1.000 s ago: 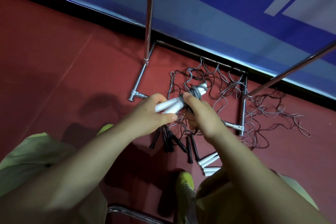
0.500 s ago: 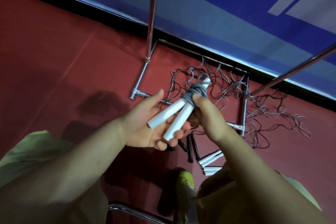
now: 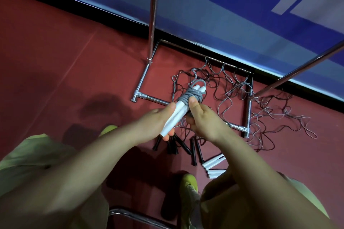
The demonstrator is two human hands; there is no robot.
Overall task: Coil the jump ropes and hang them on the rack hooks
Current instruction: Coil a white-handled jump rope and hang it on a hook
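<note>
Grey cord (image 3: 189,95) is wound round the far half of two white handles (image 3: 176,112), held side by side between my hands above the red floor (image 3: 55,61). My left hand (image 3: 154,123) curls round the near ends of the handles, thumb along their left side. My right hand (image 3: 206,121) pinches the bundle just below the wraps, thumb on top; the fingers beneath are hidden. The long axis of the handles runs away from me and slightly right, with the wrapped end and a small free loop (image 3: 200,83) pointing toward the rack base (image 3: 248,109). No hook is in view, only the upright pole (image 3: 153,11) and a slanting bar (image 3: 297,74), so the bundle must rise; by my judgement the right hand, nearer the loop, is the one to carry it. Loose ropes (image 3: 270,117) and spare handles (image 3: 214,163) lie on the floor beyond. Compared with half a second ago, my left palm has closed round the handles and the bundle sits a little lower, its wraps unchanged.
</note>
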